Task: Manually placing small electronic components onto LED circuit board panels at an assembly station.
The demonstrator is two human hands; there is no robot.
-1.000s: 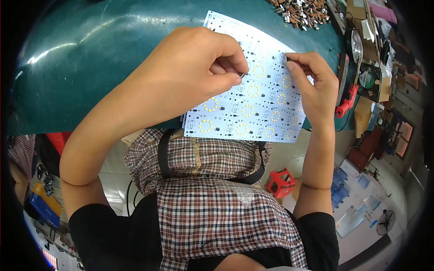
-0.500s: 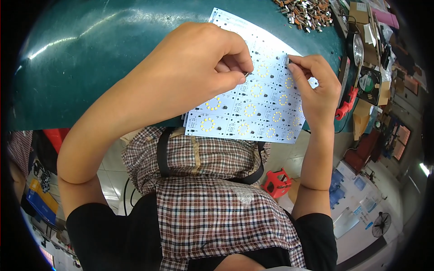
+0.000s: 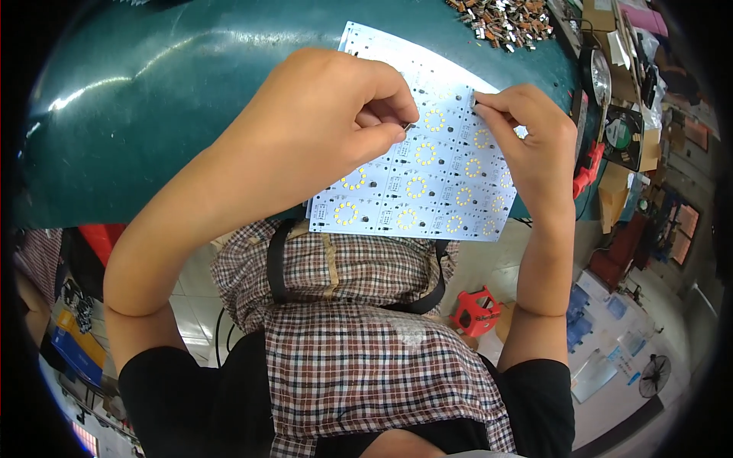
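Note:
A white circuit board panel (image 3: 427, 204) lies at the near edge of the table, printed in a grid with rings of yellow LEDs and small black parts. Over its left half, my left hand (image 3: 328, 107) is closed in a pinch on a small dark component (image 3: 408, 126), mostly covered by the thumb and forefinger. At the panel's right side my right hand (image 3: 534, 133) also pinches, thumb against forefinger, at a small dark component (image 3: 477, 104) on or just above the surface. Under the left edge another sheet's border shows. My left hand and forearm hide part of the panel.
The green table (image 3: 183, 114) extends left and behind. A heap of small brown and silver components (image 3: 508, 21) lies at the far right. Beyond the right edge are a red-handled tool (image 3: 588, 172), a black fan-like unit (image 3: 624, 137) and cardboard boxes. A red stool (image 3: 476, 311) stands on the floor.
The whole view has shifted slightly, with panel and component heap a little further left. Both hands keep their pinches over nearly the same spots on the panel.

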